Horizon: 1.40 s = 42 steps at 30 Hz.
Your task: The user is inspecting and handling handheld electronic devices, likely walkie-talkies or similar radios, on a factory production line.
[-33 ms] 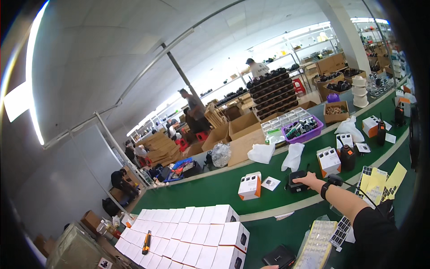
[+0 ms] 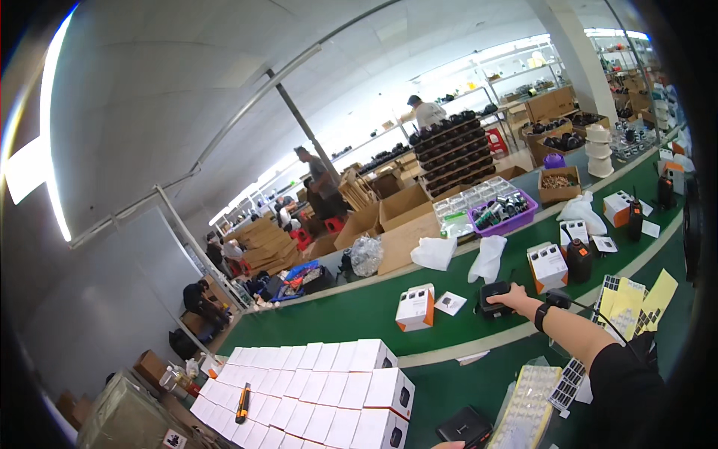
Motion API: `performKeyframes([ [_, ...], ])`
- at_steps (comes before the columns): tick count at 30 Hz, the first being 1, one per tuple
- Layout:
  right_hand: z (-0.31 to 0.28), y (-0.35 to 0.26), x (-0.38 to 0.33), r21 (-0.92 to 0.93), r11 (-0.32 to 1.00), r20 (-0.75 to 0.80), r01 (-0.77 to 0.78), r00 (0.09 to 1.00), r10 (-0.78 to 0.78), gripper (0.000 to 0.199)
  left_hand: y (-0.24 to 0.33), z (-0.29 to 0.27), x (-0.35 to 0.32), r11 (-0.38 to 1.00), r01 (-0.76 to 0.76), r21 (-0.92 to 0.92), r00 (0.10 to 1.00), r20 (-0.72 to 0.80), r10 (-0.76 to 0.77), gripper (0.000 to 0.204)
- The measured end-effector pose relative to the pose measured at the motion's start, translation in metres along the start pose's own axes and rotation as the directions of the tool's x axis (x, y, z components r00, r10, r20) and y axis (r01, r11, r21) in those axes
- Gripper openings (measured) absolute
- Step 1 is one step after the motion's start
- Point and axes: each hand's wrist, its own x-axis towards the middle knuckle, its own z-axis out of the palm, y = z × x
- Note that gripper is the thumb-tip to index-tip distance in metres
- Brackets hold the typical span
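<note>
On the green conveyor belt (image 2: 359, 318), my right hand (image 2: 511, 298) is closed on a boxy black device (image 2: 494, 301) with a grey top. At the lower edge, only a sliver of my left hand (image 2: 450, 445) shows, its thumb or finger against a second flat black device (image 2: 465, 428); the rest of that hand lies out of view. A white and orange box (image 2: 415, 307) and a small white leaflet (image 2: 450, 303) stand left of my right hand. Right of it are another such box (image 2: 548, 268) and a black handheld radio (image 2: 578, 260).
Rows of white boxes (image 2: 314, 382) fill the near left, with an orange and black utility knife (image 2: 243, 403) on top. Sticker sheets (image 2: 527, 408) lie before me. White bags (image 2: 434, 254) and a purple basket (image 2: 508, 215) line the belt's far side. Several people work farther back.
The view has shifted very slightly. Both hands keep their places on the two black devices.
</note>
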Motion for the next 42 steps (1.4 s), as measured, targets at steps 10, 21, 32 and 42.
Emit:
performKeyframes([
  [10, -0.028, -0.007, -0.092, -0.233, 0.807, -0.159, 0.542, 0.798, -0.582, 0.101, -0.005, -0.015, 0.002, 0.998, -0.009, 0.065, 0.966, 0.258, -0.008, 0.059],
  [21, -0.163, 0.003, -0.317, 0.1, 0.389, 0.083, 0.916, 0.382, -0.92, 0.087, -0.049, 0.004, 0.03, 0.792, 0.047, 0.609, 0.773, 0.48, -0.414, 0.075],
  [32, -0.183, 0.042, -0.368, 0.307, 0.544, -0.061, 0.78, 0.587, -0.807, 0.09, -0.089, 0.043, -0.002, 0.912, 0.014, 0.411, 0.614, 0.716, -0.332, 0.054],
  [42, -0.192, 0.049, -0.384, 0.509, 0.621, -0.082, 0.595, 0.752, -0.654, 0.092, -0.083, 0.058, -0.031, 0.821, 0.41, 0.397, 0.638, 0.519, -0.569, 0.038],
])
